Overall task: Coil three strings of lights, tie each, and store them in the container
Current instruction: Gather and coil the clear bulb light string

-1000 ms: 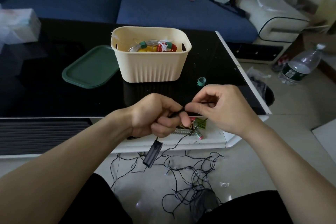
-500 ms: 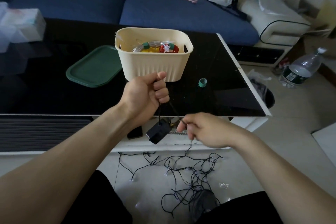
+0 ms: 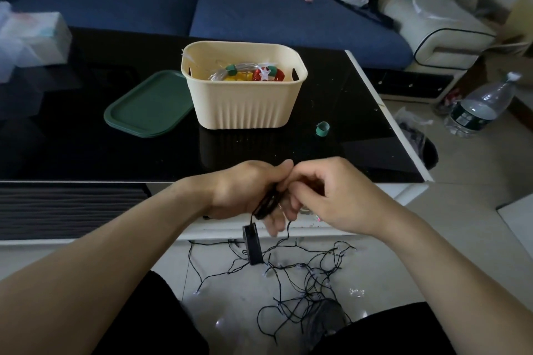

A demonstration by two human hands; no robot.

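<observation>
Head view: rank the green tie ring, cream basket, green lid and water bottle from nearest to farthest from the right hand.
From the right hand:
1. Green tie ring, on the table just ahead.
2. Cream basket, ahead and leftward.
3. Green lid, left of the basket.
4. Water bottle, on the floor, far right.

Bare black table (image 3: 72, 153) lies before the container (image 3: 243, 101), flanked by lid (image 3: 150, 105) and tie (image 3: 322, 128).

Single head view, looking forward and down, close over table (image 3: 375, 130)
</observation>
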